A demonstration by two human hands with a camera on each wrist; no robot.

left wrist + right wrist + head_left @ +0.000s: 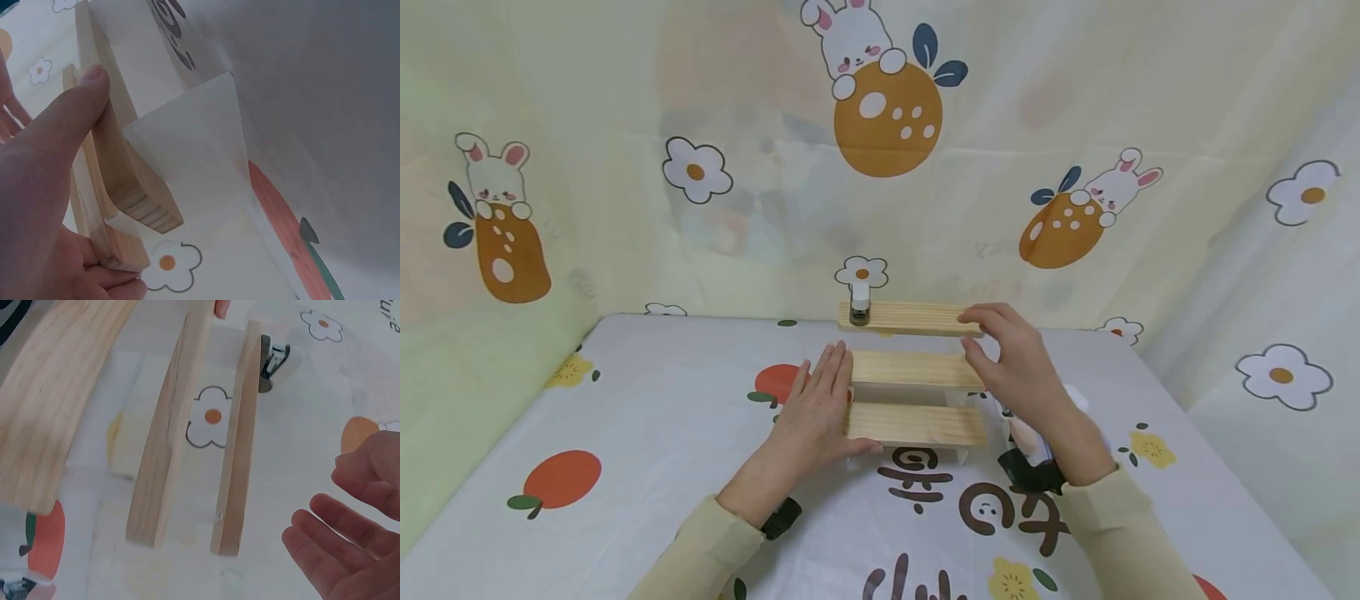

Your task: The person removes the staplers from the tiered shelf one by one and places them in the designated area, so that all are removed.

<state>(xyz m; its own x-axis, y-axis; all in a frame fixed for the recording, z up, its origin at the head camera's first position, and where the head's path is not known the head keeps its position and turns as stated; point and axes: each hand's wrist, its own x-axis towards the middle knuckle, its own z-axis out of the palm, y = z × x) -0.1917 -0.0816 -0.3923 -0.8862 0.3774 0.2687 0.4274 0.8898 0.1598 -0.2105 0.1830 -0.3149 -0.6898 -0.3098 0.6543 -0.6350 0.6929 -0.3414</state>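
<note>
A three-tier display stand with pale wooden boards and translucent side supports stands on the cloth-covered table. My left hand holds its left end; the thumb lies along the front board's edge, and the fingers reach to the middle board. By the right end of the top board is my right hand, its fingers loosely bent and nothing between them. The right wrist view shows that hand apart from the boards. At the top board's left end stands a small stapler-like item, dark-based with a white upper part.
Beside the stand, a partly hidden pinkish item lies under the right forearm. A printed curtain hangs behind the table. The white tablecloth carries fruit, flower and lettering prints.
</note>
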